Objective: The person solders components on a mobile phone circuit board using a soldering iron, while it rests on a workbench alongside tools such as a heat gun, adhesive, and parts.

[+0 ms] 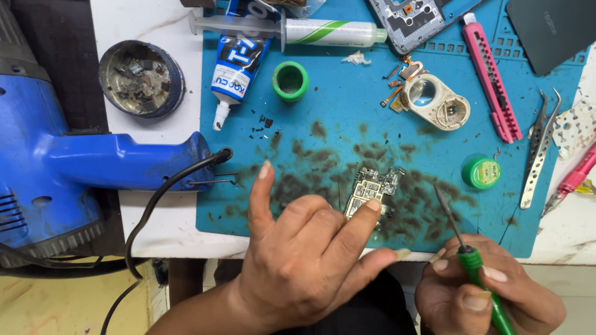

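Circuit board [371,189], one only, lies near the front edge of the blue work mat [323,93], amid dark smudges. The left hand [304,254] has its fingers spread, one fingertip pressing on the board's front end, the index finger raised beside it. The right hand [490,298], at the mat's front right corner, pinches a single green-handled screwdriver [465,248], its thin tip aimed toward the board without touching it.

Two small green round pots sit on the mat: an open one [290,80] toward the back, whose contents cannot be made out, and a closed one [482,172] near the right edge. One round blue tin [142,78] off the mat's left side holds dark scraps and bits. One white magnifier block [434,102] rests at back right, with small copper-coloured parts beside it. One glue tube [239,62] and one syringe [292,30] lie along the back edge.

One pink utility knife [492,77] and two metal tweezers [539,149] lie to the right. A blue heat gun [74,167] is cut off at the left, as are a phone frame [413,22] and a dark phone back cover [552,31] at the back.
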